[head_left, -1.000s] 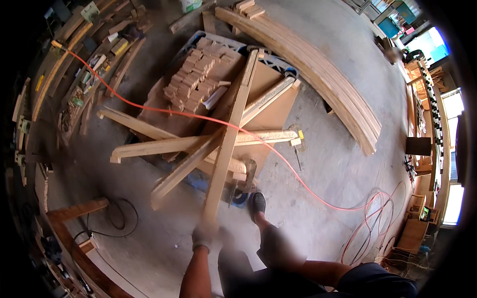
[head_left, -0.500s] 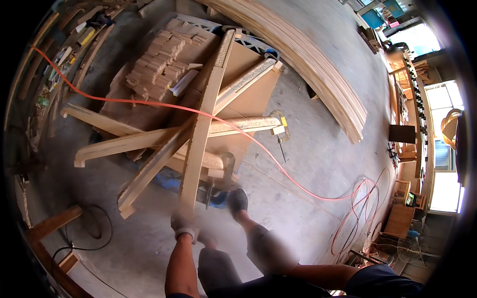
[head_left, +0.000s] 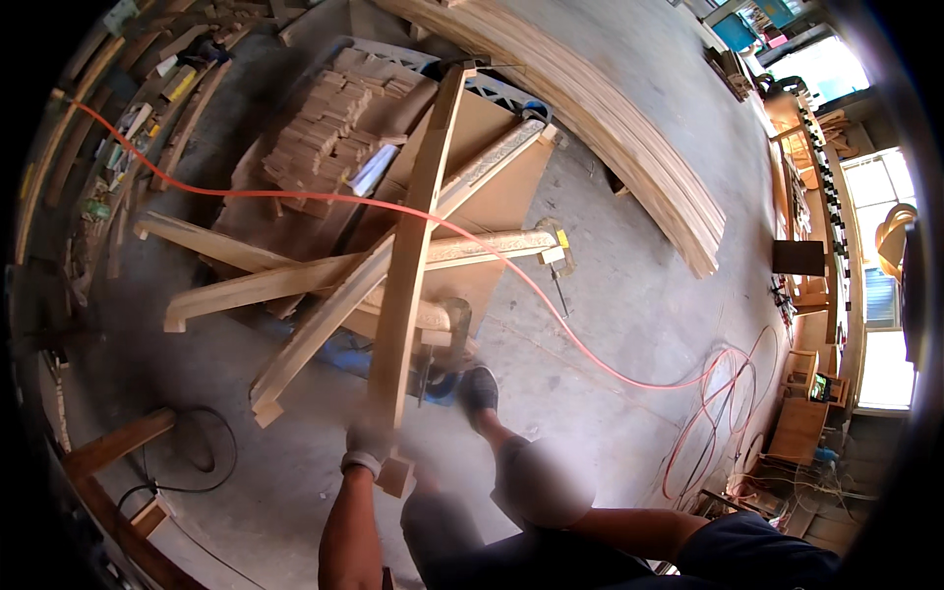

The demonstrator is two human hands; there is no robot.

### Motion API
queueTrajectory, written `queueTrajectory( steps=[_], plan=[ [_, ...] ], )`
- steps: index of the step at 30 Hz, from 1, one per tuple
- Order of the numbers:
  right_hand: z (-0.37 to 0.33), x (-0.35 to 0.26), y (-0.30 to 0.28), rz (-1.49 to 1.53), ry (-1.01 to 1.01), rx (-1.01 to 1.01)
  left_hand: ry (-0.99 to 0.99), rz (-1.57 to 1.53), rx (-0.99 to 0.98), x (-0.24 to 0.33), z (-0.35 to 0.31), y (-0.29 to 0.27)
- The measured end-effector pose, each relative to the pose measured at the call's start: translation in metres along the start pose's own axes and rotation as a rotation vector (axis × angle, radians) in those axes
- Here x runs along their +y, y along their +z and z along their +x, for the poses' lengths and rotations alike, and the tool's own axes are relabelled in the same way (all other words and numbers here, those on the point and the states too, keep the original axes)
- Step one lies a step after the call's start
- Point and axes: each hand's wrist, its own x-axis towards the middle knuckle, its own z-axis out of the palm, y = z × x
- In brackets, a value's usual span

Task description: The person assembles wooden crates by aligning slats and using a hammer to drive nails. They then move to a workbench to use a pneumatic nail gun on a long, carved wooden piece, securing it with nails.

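Note:
A long pale wooden beam [head_left: 406,295] lies across several other beams, with a block at each end. My left hand [head_left: 370,444], blurred and with a light cuff at the wrist, closes on the beam's near end beside its end block [head_left: 395,475]. Over my right knee rests my right hand [head_left: 544,482], whose fingers are smeared out. Beneath the long beam, a beam [head_left: 492,246] reaches right to a clamp [head_left: 560,258]. Another clamp [head_left: 455,334] grips a shorter carved piece [head_left: 423,313] near my right foot.
Stacked small wood blocks [head_left: 320,147] sit behind the beams. A red hose [head_left: 324,196] crosses over the beams and coils at right. Long curved boards [head_left: 610,147] lie at the far right. A wooden frame [head_left: 113,447] stands at near left.
The long beam has been rolled over: its carved face showed before, and a plain face shows now. Its near end block has come into view beside my left hand.

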Motion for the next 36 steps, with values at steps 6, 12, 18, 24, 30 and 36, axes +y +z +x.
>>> queueTrajectory(
  steps=[6, 12, 18, 24, 30, 36],
  plan=[
    [-0.011, -0.025, -0.009, 0.035, 0.012, -0.040, 0.191, -0.304, -0.172, -0.009, -0.068, -0.017],
    [-0.006, -0.081, -0.039, -0.009, -0.027, -0.112, -0.097, -0.384, -0.293, 0.055, -0.166, -0.087],
    [0.000, -0.153, -0.085, -0.046, -0.079, -0.184, -0.076, -0.179, -0.107, 0.104, -0.265, -0.134],
    [0.031, -0.235, -0.097, 0.465, -0.202, -0.171, -0.148, -0.151, -0.185, 0.066, -0.366, -0.122],
    [0.095, -0.263, -0.066, 0.708, -0.118, -0.140, -0.277, -0.222, -0.255, 0.073, -0.431, -0.132],
    [0.059, -0.245, -0.042, 0.588, -0.098, -0.212, -0.290, -0.236, -0.155, 0.071, -0.445, -0.127]
  ],
)
